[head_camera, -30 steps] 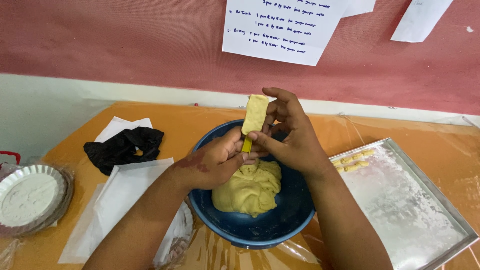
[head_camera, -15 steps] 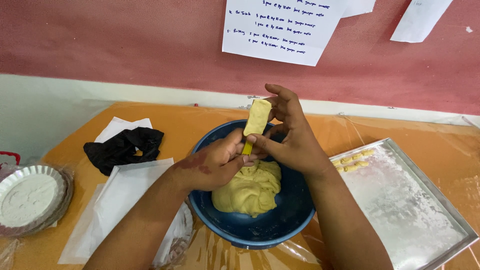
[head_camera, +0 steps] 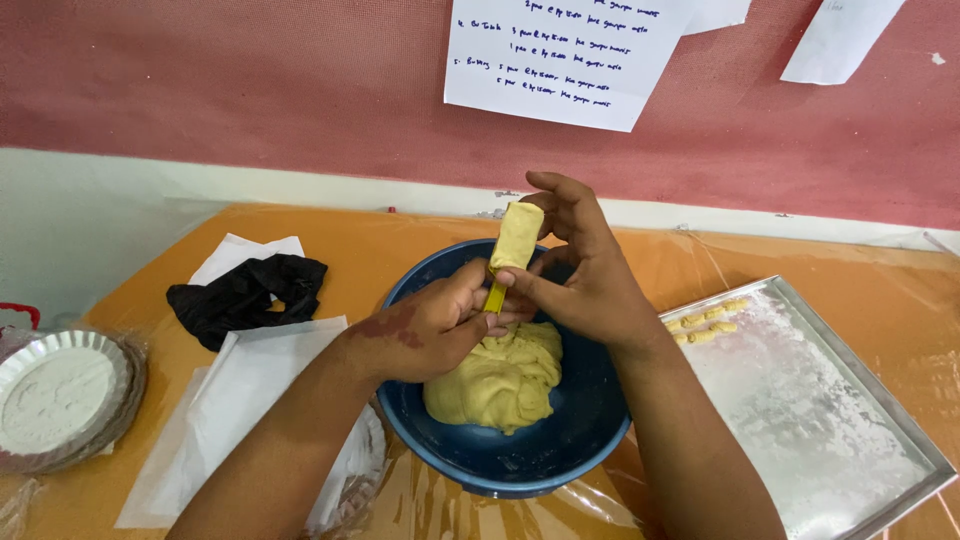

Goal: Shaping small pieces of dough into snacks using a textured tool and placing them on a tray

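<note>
Below both sets of fingers, a blue bowl [head_camera: 520,465] holds a yellow dough lump [head_camera: 498,380]. The left hand [head_camera: 425,330] curls its fingers shut around the yellow handle of a tool [head_camera: 497,296]. The right hand [head_camera: 585,275] pinches a dough strip [head_camera: 517,236] on the tool's upper end, thumb in front, other fingers half open behind. Right of the fingers, a floured tray [head_camera: 830,440] carries small dough rolls [head_camera: 703,322]; left, a black cloth [head_camera: 245,295] and flour plate [head_camera: 55,395].
</note>
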